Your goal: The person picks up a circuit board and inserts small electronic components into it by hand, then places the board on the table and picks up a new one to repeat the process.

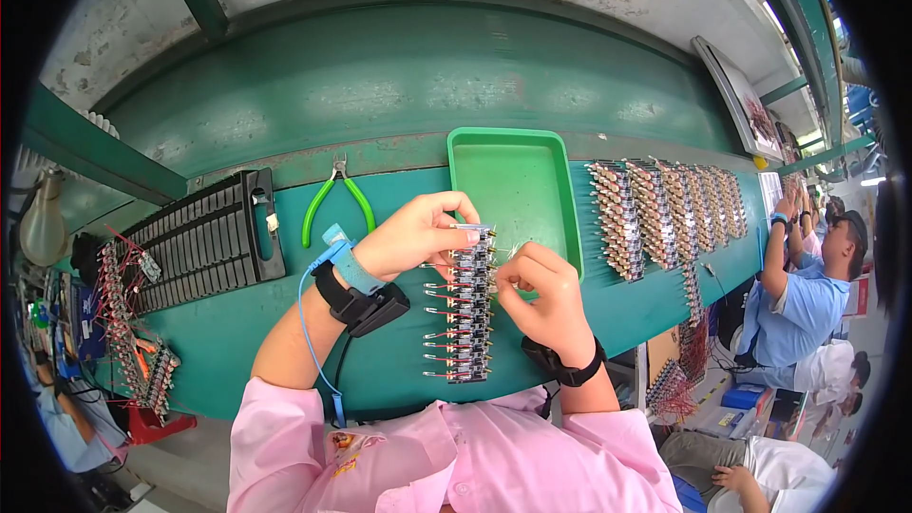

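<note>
A long strip of small circuit boards (460, 323) lies lengthwise in front of me, with red-and-white leads along its left side and short pins along its right. My left hand (427, 233) is closed at the strip's far end, thumb and fingers gripping it. Beside the strip's right edge, the fingers of my right hand (548, 296) are pinched together close to some thin pale strands. What they hold is too small to make out. Just beyond both hands stands a shallow green tray (572, 199), its near edge partly hidden by them.
Green-handled cutters (359, 198) lie left of the tray. A black slotted rack (195, 242) and wired boards (119, 304) are farther left. Several rows of board strips (622, 218) stand at right. A blue cord (306, 323) runs from my left wrist. Other people (807, 294) sit at right.
</note>
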`<state>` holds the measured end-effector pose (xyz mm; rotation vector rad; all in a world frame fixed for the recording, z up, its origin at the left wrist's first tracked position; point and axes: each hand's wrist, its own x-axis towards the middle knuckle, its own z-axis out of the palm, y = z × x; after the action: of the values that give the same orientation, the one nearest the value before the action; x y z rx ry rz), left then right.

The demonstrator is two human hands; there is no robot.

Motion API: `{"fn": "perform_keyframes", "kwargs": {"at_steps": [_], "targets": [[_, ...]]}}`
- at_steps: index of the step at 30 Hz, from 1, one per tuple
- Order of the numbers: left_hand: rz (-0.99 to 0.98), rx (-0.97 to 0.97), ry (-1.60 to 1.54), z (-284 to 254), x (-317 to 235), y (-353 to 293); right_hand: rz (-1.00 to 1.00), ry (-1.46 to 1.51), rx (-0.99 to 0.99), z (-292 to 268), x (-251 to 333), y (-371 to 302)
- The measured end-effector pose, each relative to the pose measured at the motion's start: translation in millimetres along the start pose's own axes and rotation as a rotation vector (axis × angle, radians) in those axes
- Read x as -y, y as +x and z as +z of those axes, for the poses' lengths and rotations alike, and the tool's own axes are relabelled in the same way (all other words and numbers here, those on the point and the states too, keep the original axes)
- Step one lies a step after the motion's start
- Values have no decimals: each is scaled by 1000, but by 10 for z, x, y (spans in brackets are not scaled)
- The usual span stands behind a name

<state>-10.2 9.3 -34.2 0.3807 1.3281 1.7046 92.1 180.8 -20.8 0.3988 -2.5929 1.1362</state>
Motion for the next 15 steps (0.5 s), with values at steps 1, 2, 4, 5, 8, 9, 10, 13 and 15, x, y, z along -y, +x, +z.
{"fn": "perform_keyframes", "kwargs": {"at_steps": [1, 2, 4, 5, 8, 9, 10, 13, 15], "targets": [[1, 7, -16, 3, 2, 0, -2, 13, -3, 1, -4, -1], [1, 7, -16, 0, 2, 1, -5, 26, -6, 3, -8, -3], [1, 16, -8, -18, 4, 2, -6, 39, -10, -5, -7, -1], [2, 21, -5, -26, 4, 3, 46, 45, -3, -22, 5, 5], [13, 3, 6, -39, -14, 2, 149, 58, 8, -53, -1, 13], [20, -7, 10, -43, -20, 1, 145, -8, 38, -36, -44, 3], [20, -7, 11, -48, -24, -1, 141, -75, 67, -15, -89, -8], [18, -25, 5, -65, -24, -2, 132, -164, 128, 18, -126, -21], [22, -20, 4, -71, -21, 5, 123, -210, 193, 40, -128, -21]]}}
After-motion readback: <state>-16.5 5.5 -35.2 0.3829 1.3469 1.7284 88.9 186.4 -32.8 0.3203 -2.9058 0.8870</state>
